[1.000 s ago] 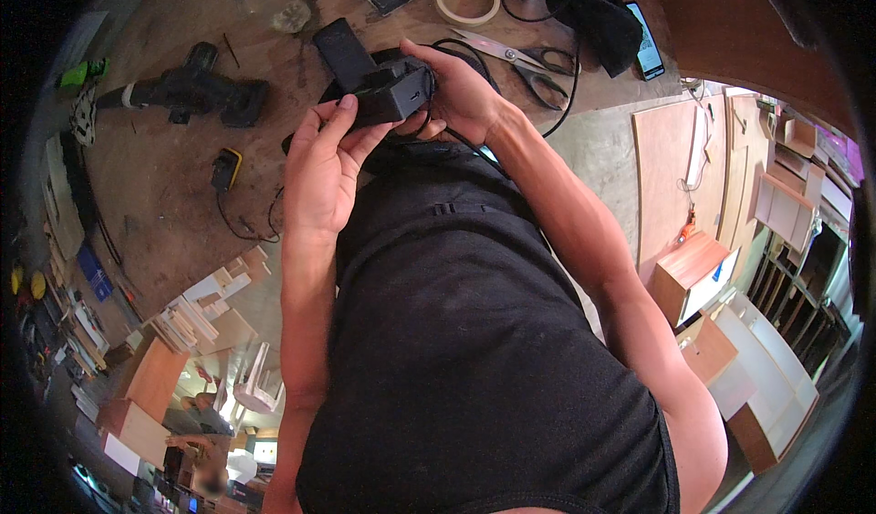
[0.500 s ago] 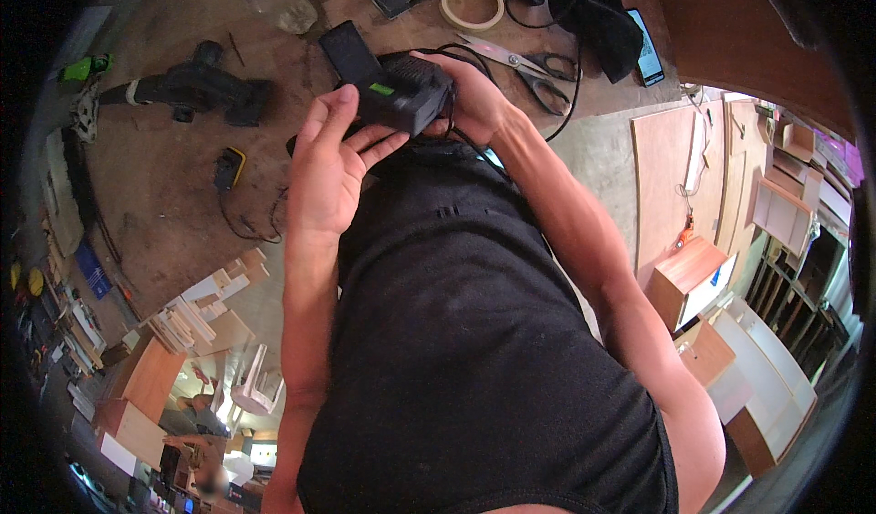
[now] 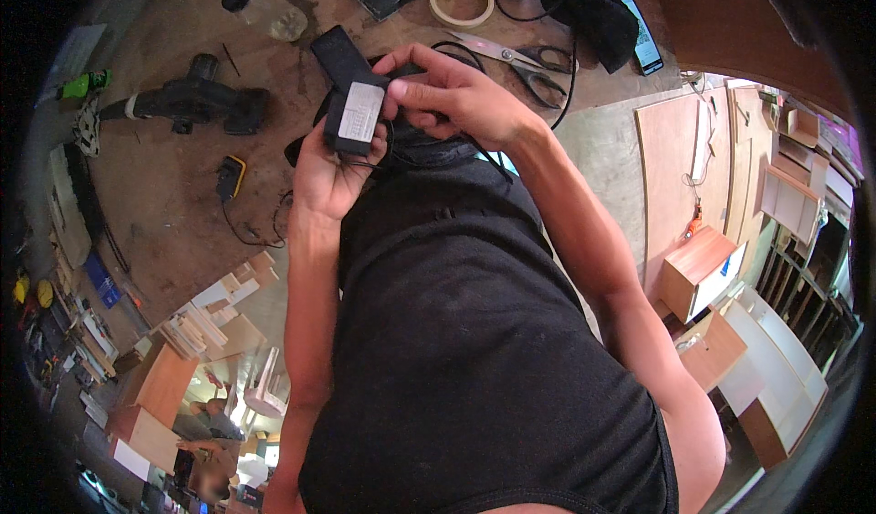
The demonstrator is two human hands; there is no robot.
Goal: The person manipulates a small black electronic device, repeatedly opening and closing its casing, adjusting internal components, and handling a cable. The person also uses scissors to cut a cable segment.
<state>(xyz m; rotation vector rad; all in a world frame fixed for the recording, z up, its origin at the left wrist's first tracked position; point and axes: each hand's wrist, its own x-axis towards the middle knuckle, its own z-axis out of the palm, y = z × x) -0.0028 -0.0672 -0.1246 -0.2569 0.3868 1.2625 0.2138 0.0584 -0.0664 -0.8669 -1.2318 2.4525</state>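
Note:
I hold a black boxy device [image 3: 360, 113] with a pale label facing up, close to my body. My left hand [image 3: 338, 172] is closed under it, mostly around its lower left. My right hand [image 3: 456, 103] has curled fingers on its right side, thumb at the label's edge. A flat black piece [image 3: 333, 51] sticks out from the device's upper end, and a cable [image 3: 379, 163] hangs around it. Just beyond my right hand lie open scissors [image 3: 506, 53]. Behind them is a tape roll [image 3: 436, 1]; a dark bundled cloth [image 3: 602, 21] sits beside a phone [image 3: 644, 38].
A black power tool [image 3: 182, 103], a yellow-black device [image 3: 233, 176] and a jar [image 3: 285, 23] lie on the worktable [image 3: 173, 222]. At right are leaning boards [image 3: 666, 186] and cabinet boxes [image 3: 689, 277]. Another person [image 3: 214, 423] is at the lower left, near a stool [image 3: 266, 391].
The device has turned so its labelled face shows upward. My left fingers have slipped beneath it, while my right hand has come over to its right side, thumb now on top.

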